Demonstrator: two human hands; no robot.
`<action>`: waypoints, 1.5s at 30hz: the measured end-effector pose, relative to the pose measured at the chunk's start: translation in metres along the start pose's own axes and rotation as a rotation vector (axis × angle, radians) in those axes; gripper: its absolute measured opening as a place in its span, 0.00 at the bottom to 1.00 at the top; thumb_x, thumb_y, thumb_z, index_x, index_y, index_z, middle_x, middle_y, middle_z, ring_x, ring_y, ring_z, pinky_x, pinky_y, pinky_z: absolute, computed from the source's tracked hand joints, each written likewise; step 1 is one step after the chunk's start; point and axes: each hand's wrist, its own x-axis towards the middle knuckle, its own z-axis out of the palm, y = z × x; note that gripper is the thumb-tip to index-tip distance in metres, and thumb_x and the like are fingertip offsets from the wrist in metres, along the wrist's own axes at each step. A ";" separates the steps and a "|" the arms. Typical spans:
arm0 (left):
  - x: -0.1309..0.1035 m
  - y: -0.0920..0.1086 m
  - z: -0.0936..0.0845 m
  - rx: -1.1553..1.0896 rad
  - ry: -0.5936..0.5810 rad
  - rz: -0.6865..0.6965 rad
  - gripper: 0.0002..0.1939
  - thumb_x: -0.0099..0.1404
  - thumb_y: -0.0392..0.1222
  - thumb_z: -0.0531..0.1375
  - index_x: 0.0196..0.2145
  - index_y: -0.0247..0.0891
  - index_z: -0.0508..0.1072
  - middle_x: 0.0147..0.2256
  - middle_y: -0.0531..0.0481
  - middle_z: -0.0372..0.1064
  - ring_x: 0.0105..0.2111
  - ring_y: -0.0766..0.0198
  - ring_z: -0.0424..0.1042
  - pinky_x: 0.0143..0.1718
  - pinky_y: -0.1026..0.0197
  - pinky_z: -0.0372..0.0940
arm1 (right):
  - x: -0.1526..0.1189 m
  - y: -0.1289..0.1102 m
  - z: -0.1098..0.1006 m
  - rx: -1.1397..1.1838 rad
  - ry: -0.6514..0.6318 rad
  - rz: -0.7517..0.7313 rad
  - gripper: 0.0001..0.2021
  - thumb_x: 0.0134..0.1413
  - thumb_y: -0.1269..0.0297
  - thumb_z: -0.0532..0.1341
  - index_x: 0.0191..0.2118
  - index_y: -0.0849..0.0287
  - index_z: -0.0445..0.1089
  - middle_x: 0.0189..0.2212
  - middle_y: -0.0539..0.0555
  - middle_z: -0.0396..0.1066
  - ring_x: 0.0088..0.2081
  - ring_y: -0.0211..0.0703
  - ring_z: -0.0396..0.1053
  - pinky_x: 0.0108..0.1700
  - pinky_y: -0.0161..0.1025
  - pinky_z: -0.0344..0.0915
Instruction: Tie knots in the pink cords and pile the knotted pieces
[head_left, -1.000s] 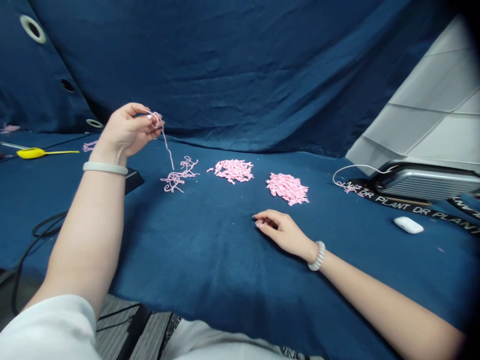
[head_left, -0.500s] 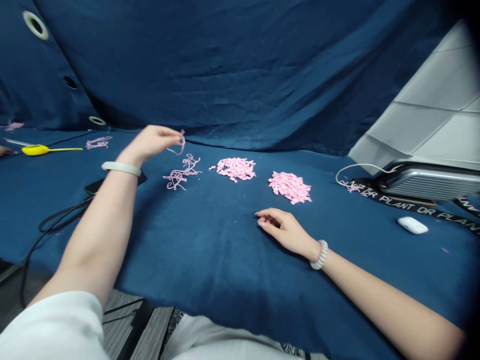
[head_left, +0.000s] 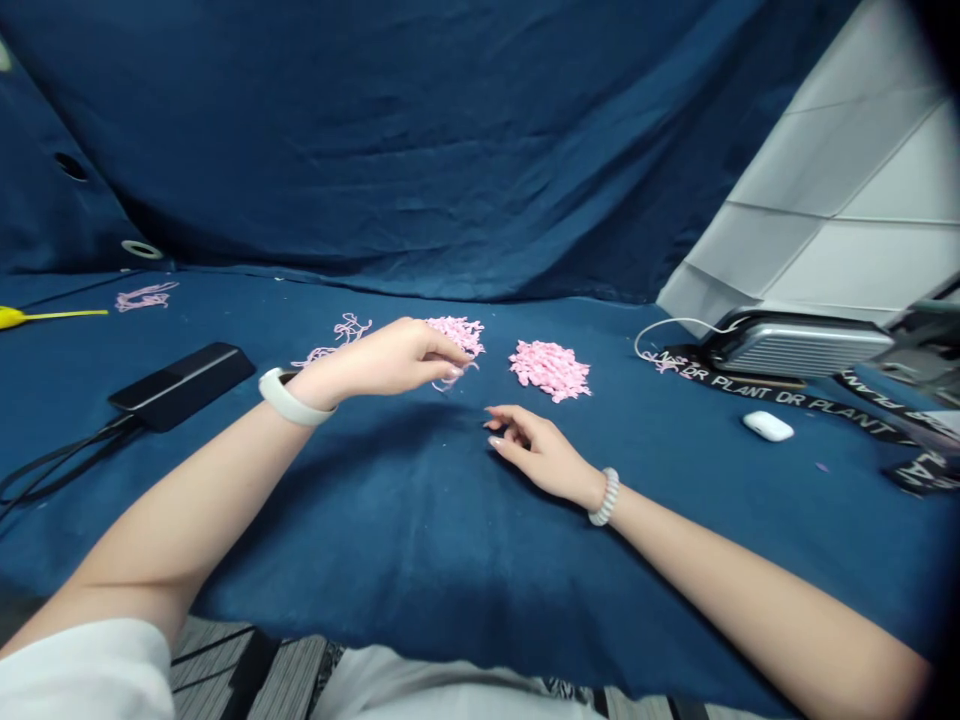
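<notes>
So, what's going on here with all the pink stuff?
Someone is working with bare hands over a blue cloth. The left hand pinches a thin pink strand in front of a partly hidden pile of small pink pieces. The right hand, loosely curled with nothing visible in it, is nearest a second pink pile. Beyond the left wrist lies a loose pink tangle.

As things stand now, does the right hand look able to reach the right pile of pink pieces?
Probably yes: the right hand seems to hold nothing, and only blue cloth shows between it and the right pile of pink pieces. The left hand is off to the left.
</notes>
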 end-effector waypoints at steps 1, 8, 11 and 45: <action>-0.003 0.004 0.000 0.027 -0.089 0.071 0.11 0.52 0.39 0.61 0.34 0.45 0.78 0.34 0.55 0.74 0.36 0.65 0.73 0.40 0.68 0.64 | 0.000 0.000 0.000 0.024 0.004 0.004 0.20 0.54 0.63 0.56 0.53 0.59 0.59 0.44 0.57 0.67 0.29 0.33 0.61 0.34 0.36 0.64; -0.020 0.021 0.000 0.133 -0.294 0.283 0.14 0.58 0.37 0.55 0.42 0.40 0.75 0.33 0.53 0.73 0.31 0.72 0.70 0.34 0.71 0.62 | 0.001 0.008 -0.001 0.190 0.004 -0.012 0.28 0.54 0.59 0.57 0.59 0.55 0.48 0.53 0.60 0.60 0.29 0.32 0.63 0.34 0.36 0.65; -0.024 0.027 0.012 0.122 -0.338 0.351 0.16 0.58 0.36 0.55 0.44 0.40 0.73 0.33 0.52 0.73 0.30 0.73 0.69 0.33 0.72 0.61 | -0.001 0.004 0.000 0.272 0.008 -0.034 0.29 0.52 0.61 0.59 0.59 0.55 0.49 0.48 0.58 0.63 0.30 0.33 0.63 0.35 0.36 0.66; -0.049 0.044 -0.012 -0.906 0.036 0.272 0.14 0.58 0.36 0.60 0.43 0.40 0.72 0.34 0.52 0.73 0.32 0.69 0.74 0.34 0.68 0.71 | -0.003 -0.001 0.003 0.503 -0.183 0.176 0.21 0.54 0.52 0.57 0.45 0.66 0.69 0.23 0.53 0.71 0.21 0.31 0.66 0.27 0.31 0.64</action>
